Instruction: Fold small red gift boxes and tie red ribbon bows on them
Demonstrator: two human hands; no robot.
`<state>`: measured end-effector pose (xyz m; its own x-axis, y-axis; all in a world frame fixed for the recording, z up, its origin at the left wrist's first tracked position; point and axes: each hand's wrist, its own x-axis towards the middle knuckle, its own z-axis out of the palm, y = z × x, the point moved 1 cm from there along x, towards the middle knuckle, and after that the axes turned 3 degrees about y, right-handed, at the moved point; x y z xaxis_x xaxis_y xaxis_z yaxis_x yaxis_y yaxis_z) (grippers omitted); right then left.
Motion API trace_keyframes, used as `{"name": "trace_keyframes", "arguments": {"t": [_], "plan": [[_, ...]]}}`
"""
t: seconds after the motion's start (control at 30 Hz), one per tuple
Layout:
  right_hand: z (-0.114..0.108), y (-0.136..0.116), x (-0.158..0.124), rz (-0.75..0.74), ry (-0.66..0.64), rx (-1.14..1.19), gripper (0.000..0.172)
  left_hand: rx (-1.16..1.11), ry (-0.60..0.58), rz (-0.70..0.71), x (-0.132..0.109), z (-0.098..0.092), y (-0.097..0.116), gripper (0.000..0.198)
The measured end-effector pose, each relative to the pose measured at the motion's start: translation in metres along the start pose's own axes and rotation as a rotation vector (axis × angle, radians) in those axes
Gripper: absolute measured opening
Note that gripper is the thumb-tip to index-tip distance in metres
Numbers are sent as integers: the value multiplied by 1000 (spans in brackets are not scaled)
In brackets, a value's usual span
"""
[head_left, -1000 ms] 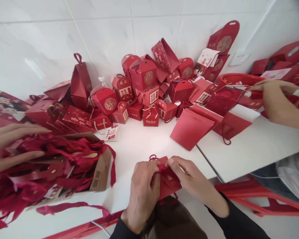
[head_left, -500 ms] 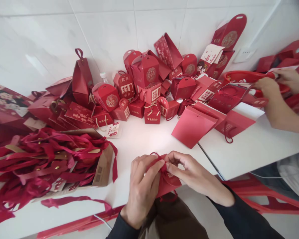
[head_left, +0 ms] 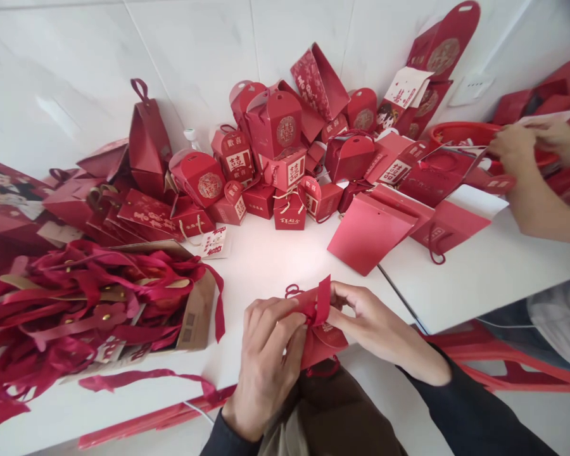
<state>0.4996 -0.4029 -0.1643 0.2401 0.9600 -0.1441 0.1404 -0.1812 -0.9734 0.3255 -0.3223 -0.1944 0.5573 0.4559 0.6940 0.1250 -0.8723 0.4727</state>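
A small red box point(head_left: 325, 342) with a cord handle is at the table's front edge, tilted, in front of my body. My left hand point(head_left: 270, 345) grips its left side, fingers bent over the top near a ribbon knot. From the knot, a dark red ribbon point(head_left: 323, 300) sticks up. At the right, my right hand point(head_left: 361, 316) pinches at the ribbon with thumb and index finger, whose tips are partly behind it.
Red gift boxes point(head_left: 275, 120) are piled along the wall. A cardboard box point(head_left: 197, 316) full of ribbons stands left. Flat red bags point(head_left: 370, 233) lie ahead right. Another person's hands point(head_left: 517, 149) work by a red basin point(head_left: 465, 132).
A ribbon end now stands up between my hands, where the fingers were close together at the knot. My right hand has shifted slightly right. The whole view has moved a little.
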Motion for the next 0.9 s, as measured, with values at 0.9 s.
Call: {"name": "trace_keyframes", "arguments": {"t": [0.9], "plan": [[-20,32,-13,140,201,-38,27,-260,46,-933,-18,-16,13,21]]}}
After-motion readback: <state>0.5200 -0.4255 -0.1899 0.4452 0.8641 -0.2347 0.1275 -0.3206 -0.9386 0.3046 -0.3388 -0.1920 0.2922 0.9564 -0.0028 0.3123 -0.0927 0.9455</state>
